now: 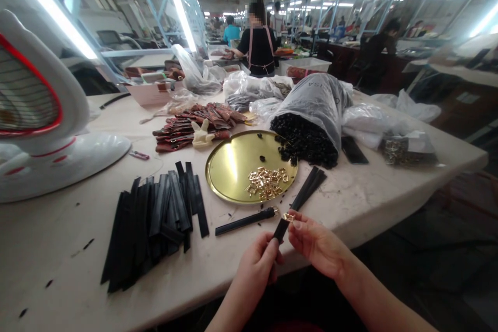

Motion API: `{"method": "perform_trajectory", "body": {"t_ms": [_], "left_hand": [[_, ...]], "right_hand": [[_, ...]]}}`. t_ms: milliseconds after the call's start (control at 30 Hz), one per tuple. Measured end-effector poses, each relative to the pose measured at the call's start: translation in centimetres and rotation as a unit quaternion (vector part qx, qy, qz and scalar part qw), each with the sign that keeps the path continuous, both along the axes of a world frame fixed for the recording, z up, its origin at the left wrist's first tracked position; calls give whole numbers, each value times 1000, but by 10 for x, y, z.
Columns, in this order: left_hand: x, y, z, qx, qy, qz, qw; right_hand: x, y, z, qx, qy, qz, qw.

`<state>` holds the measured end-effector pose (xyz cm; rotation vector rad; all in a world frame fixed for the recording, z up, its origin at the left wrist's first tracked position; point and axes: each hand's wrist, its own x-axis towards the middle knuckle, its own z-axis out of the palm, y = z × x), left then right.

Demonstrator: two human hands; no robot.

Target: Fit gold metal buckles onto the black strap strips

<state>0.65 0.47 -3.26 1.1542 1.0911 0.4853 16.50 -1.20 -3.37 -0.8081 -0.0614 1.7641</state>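
My left hand (261,257) is closed around the near end of a black strap (280,229) at the table's front edge. Between the thumb and fingers of my right hand (317,243) is a small gold buckle (288,217), close against that strap. Beyond it lie more black straps (309,187), fanned at the far end. One strap with a gold buckle fitted at its end (246,221) rests left of my hands. A round gold tray (225,166) holds a heap of gold buckles (267,182) and a few small black pieces.
A pile of black straps (155,218) lies to the left, near a white fan (58,150). Behind the tray are brown leather pieces (194,124) and a plastic bag (315,106) spilling small black parts (303,137). A phone (354,150) lies right. People work farther back.
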Motion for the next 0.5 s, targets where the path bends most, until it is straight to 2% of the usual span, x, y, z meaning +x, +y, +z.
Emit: {"method": "perform_trajectory", "body": {"t_ms": [133, 200, 367, 500], "left_hand": [[-4, 4, -10, 73, 60, -25, 995], [-6, 6, -13, 85, 85, -35, 992], [-3, 7, -16, 44, 67, -35, 996], [0, 8, -12, 38, 63, -53, 996]], "right_hand": [[-4, 1, -6, -29, -38, -8, 999], [-5, 2, -7, -31, -58, -14, 998], [-7, 4, -10, -16, -102, -18, 995], [-8, 3, -13, 18, -193, -22, 981]]}}
